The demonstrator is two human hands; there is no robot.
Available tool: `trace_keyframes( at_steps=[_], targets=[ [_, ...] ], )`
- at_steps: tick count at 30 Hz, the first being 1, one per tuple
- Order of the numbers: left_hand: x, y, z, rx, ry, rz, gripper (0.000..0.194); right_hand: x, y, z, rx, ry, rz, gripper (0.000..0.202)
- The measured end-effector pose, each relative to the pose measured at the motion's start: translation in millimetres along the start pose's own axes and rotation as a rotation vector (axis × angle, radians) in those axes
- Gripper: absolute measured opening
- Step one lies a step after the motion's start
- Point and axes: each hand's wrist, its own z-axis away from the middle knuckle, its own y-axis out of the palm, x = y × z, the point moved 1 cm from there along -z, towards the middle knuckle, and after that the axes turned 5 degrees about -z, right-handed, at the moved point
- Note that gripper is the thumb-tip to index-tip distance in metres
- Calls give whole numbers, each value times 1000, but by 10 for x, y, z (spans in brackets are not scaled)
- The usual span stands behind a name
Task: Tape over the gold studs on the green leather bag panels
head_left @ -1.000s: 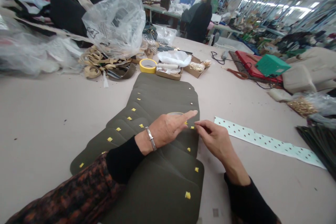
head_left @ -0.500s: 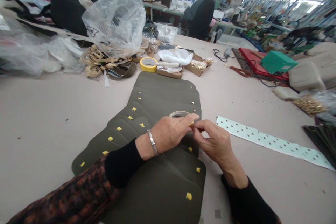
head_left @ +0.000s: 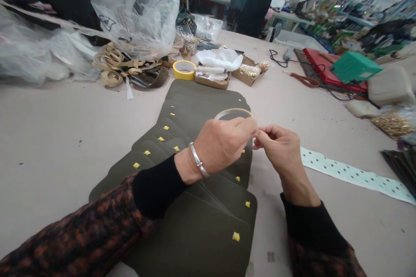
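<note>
My left hand, with a silver bangle at the wrist, is closed around a roll of yellow tape whose upper rim shows behind the fingers. At its fingertips my right hand is closed in a pinch; whatever it pinches is too small to make out. Both are above a fanned stack of dark olive panels with rounded corners. Small yellow tape pieces sit along the panels' left and right edges. A small shiny dot shows near the top panel's right edge.
Beyond the panels stand a wider yellow tape roll and small boxes. Coiled straps and a clear plastic bag lie left. To the right are a dotted pale green strip and a green box. A person sits farther back.
Both hands have lifted and shifted right and away from me, carrying the tape roll. The yellow bit seen between the fingertips is now hidden. The camera view has tilted slightly down.
</note>
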Motion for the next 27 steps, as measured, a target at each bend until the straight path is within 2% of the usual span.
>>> trace_keyframes(
  at_steps=[2, 5, 7, 10, 14, 17, 23, 27],
  targets=[
    [74, 102, 20, 84, -62, -41, 16, -174, -16, -74, 93, 87, -69, 22],
    [195, 310, 76, 261, -80, -149, 13, -388, -9, -144, 170, 113, -59, 29],
    [244, 418, 106, 307, -45, -196, 14, -479, 14, -177, 197, 121, 0, 29],
    [272, 490, 106, 325, -14, -200, 16, -549, 40, -220, 219, 127, 79, 29],
    [286, 465, 71, 365, -47, -166, 15, -583, 34, -246, 230, 120, 122, 28],
    [260, 374, 116, 350, 1, -163, 15, -592, 17, -234, 218, 111, 113, 27],
    [98, 112, 424, 310, 186, -202, 8, -541, 20, -198, 178, 39, 207, 24],
    [44, 133, 595, 378, 210, -159, 15, -448, 51, -149, 124, -36, 325, 20]
  ],
)
